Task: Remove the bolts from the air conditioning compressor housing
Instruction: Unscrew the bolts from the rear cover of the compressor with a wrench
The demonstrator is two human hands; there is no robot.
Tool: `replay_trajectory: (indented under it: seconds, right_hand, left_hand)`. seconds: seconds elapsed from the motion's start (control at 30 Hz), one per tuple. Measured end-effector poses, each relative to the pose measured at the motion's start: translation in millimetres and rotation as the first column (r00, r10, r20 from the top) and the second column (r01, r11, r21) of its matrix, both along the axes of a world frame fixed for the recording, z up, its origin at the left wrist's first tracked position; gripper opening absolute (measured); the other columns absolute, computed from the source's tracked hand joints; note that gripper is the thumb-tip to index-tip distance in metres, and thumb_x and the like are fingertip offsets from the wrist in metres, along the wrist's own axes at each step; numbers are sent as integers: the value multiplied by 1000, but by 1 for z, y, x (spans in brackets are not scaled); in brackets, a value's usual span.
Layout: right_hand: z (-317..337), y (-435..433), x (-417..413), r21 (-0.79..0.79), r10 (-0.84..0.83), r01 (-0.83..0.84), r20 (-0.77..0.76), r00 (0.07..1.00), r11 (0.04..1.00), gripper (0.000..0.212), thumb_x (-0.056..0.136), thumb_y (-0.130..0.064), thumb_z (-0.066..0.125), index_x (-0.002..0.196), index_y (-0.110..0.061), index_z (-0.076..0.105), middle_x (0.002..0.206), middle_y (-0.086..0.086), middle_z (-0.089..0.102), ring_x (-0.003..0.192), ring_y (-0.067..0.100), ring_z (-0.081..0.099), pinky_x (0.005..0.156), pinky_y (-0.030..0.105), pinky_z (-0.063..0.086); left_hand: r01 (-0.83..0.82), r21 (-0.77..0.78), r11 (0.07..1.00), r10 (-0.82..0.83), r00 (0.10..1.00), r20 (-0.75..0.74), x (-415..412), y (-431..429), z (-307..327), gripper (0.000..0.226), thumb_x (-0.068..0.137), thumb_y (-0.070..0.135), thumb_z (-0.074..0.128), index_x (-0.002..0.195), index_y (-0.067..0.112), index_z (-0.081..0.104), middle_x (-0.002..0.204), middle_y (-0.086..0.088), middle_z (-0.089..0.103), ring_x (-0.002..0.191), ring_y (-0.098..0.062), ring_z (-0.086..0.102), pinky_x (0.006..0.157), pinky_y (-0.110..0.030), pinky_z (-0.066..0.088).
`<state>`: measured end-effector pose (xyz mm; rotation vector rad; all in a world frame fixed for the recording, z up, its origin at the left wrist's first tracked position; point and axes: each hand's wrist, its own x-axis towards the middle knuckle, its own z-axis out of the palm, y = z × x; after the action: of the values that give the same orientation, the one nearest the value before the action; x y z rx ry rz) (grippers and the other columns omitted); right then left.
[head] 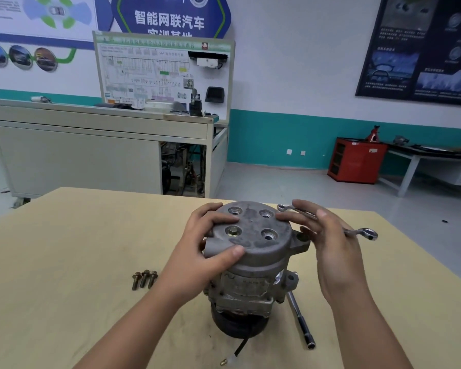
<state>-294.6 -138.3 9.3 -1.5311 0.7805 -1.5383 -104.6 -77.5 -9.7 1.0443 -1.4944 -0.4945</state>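
Two bare hands on bare forearms

The left hand [206, 243] and the right hand [330, 249] are both bare, with slim fingers and short, closely trimmed nails; the left thumbnail [236, 250] shows rounded and clean, and a nail [321, 213] on the right hand is cut just as close. The left forearm [144, 315] enters from the near left edge and the right forearm [362, 326] from the near right edge, each bare along its whole visible length, slender and smooth, narrowing toward the wrist; the wide lens makes both look broader at the near edge than at the hands
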Motion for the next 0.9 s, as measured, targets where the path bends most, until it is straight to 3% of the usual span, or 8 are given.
replay_trajectory:
  seconds: [0.07,0.13,0.23,0.4,0.57,0.7,0.77,0.9]
  right_hand:
    - [8,11,0,-90,-83,76,-81,993,993,40,90,-35,30,96,-28,68,81,-9,73,90,-4,63,72,21,45]
    - [15,24,2,-211,-107,82,-112,988,974,41,91,-41,30,95,-31,70,78,-12,71,83,-4,62,63,6,43]
    - [21,37,7,-266,-64,26,-134,989,964,41,89,-47,32,89,-32,70,74,-7,70,74,4,62,65,9,44]
    - [19,41,11,-157,67,-80,-86,994,984,18,84,-28,49,83,-13,59,69,2,71,65,12,67,61,17,49]
    - [15,48,14,-140,38,-43,-33,999,989,20,90,-26,57,78,-12,51,66,3,71,62,13,67,60,16,50]
    - [10,53,18,-188,-147,140,-28,989,972,33,96,-31,50,68,-13,50,56,-2,62,54,5,58,55,12,44]
    - [8,57,20,-198,-204,194,-32,978,961,35,91,-40,46,65,-17,49,54,-6,57,54,2,53,53,11,40]
    - [4,62,24,-198,-203,196,-17,979,960,39,88,-48,47,65,-17,51,53,-11,54,53,0,51,50,8,36]
  left_hand:
    - [-25,-14,1000,24,998,-51,-6,0,-3,48,60,50,67,103,29,62,131,10,43,120,11,43,88,0,34]
    - [-66,-25,997,65,996,-54,-13,1,-5,49,58,51,68,102,30,61,129,11,42,119,10,43,90,-1,33]
    - [-125,-37,991,123,990,-66,-25,1,-6,50,56,54,69,100,33,59,127,17,40,118,12,42,90,0,31]
    - [-215,-67,974,209,974,-86,-42,0,-6,47,55,55,68,96,36,56,125,16,38,115,16,39,87,3,29]
    - [-330,-81,941,321,941,-103,-57,3,-8,42,55,51,71,93,44,53,126,16,35,121,2,41,89,0,30]
    - [-414,-77,907,408,909,-88,-68,8,-10,47,55,63,70,95,51,49,127,19,29,128,-15,39,103,-26,39]
    - [-447,-84,891,440,894,-86,-71,10,-11,47,58,53,79,94,48,50,130,15,28,128,-18,38,105,-37,40]
    - [-477,-90,875,470,879,-86,-76,13,-11,46,55,58,71,94,48,47,131,11,27,126,-17,36,105,-36,37]
